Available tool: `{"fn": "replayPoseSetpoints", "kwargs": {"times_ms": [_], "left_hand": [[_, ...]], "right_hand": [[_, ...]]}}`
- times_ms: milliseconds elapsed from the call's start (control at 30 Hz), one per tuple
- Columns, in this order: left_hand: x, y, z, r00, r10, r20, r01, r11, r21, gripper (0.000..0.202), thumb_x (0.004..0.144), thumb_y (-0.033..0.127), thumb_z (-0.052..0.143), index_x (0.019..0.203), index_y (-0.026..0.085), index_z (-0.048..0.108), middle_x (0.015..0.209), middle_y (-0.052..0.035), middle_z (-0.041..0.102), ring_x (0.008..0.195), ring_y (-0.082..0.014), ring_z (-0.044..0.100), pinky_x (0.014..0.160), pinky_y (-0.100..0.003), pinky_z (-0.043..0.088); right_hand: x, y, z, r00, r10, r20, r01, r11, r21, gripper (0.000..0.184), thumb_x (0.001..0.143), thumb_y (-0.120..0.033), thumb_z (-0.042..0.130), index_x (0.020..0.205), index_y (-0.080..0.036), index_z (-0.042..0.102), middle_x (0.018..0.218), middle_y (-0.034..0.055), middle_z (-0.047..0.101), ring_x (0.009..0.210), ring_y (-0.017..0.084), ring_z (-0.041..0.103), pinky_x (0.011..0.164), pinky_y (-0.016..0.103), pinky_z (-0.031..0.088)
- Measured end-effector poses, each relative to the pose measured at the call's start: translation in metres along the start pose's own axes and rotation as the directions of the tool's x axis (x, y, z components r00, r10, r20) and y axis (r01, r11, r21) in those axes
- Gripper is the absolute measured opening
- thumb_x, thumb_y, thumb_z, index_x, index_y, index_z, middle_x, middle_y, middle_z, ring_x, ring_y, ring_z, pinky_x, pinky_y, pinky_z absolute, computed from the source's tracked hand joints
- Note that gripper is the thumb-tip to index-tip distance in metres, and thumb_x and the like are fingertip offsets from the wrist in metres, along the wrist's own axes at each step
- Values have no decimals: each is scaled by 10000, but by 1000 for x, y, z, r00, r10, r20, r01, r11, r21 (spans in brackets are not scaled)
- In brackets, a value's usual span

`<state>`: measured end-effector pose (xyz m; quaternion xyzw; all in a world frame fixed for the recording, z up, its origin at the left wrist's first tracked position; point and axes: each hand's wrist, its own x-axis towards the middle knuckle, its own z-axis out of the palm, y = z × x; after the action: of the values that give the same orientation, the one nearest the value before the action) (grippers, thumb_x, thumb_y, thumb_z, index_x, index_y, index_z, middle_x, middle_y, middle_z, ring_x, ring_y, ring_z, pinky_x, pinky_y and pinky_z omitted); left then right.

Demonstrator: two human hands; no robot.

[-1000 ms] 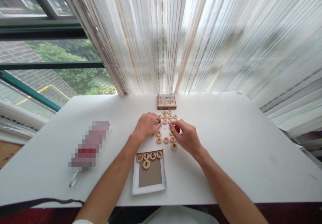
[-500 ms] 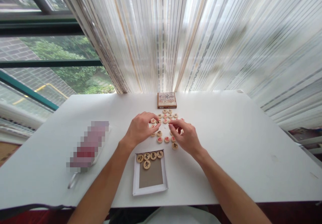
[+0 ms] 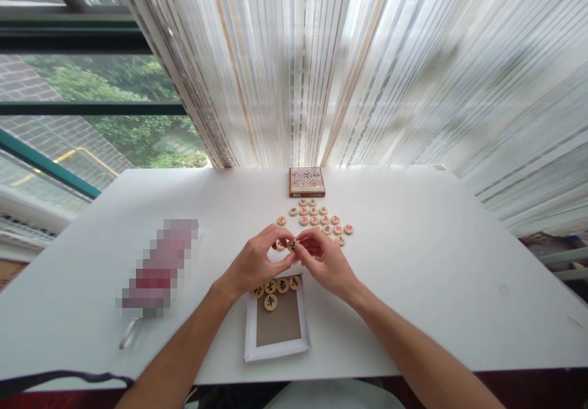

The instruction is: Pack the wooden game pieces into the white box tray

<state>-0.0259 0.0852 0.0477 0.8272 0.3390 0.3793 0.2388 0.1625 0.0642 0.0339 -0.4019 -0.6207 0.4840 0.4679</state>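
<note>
Between the fingertips of my left hand (image 3: pixel 260 255) and my right hand (image 3: pixel 328 261) is a round wooden Chinese chess piece (image 3: pixel 292 246) with a black character. Both hands are closed on it, just above the far edge of an open white box tray (image 3: pixel 250 335). Inside the tray, several black-lettered pieces line the far side, and one more piece (image 3: pixel 271 302) lies below that row. Beyond my hands, loose red and black pieces (image 3: pixel 325 220) are spread on the white table. My hands hide some of them.
A Chinese chess box lid (image 3: pixel 307 182) rests at the back of the table (image 3: pixel 436 262), near the striped curtain (image 3: pixel 312 78). On the left lies a blurred-out pinkish object (image 3: pixel 158 268) with a strap. A window (image 3: pixel 114 109) is at the far left.
My left hand has picked up a black-lettered piece and drawn it nearer. My right hand has moved in to meet it, so both now hold the piece.
</note>
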Motion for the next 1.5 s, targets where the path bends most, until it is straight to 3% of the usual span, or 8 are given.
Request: {"fn": "replayPoseSetpoints", "kwargs": {"times_ms": [300,867,1500], "left_hand": [[-15,-14,-1,989,-146,30,148,986,-79,256,855,228,708,1101,200,645,930,-20,690,723,-118,615,708,-259,525],[-19,-11,2,1000,-6,-28,9,993,116,297,888,216,627,1183,205,592,969,-39,686,676,-117,598,683,-263,525],[-20,-14,3,998,-54,-36,57,994,89,246,935,240,601,1177,200,620,1015,-54,711,685,-115,615,678,-253,529]], "right_hand": [[-1,2,0,996,62,56,-65,997,44,179,955,-376,591,999,-203,603,884,40,692,800,177,716,732,325,588],[-7,1,5,1000,-15,28,17,997,-69,185,929,-248,608,1110,-235,572,1006,53,682,872,181,702,827,353,595],[-3,7,3,999,30,36,-31,999,27,214,945,-344,606,1127,-238,567,1014,59,668,865,182,708,820,363,591]]}}
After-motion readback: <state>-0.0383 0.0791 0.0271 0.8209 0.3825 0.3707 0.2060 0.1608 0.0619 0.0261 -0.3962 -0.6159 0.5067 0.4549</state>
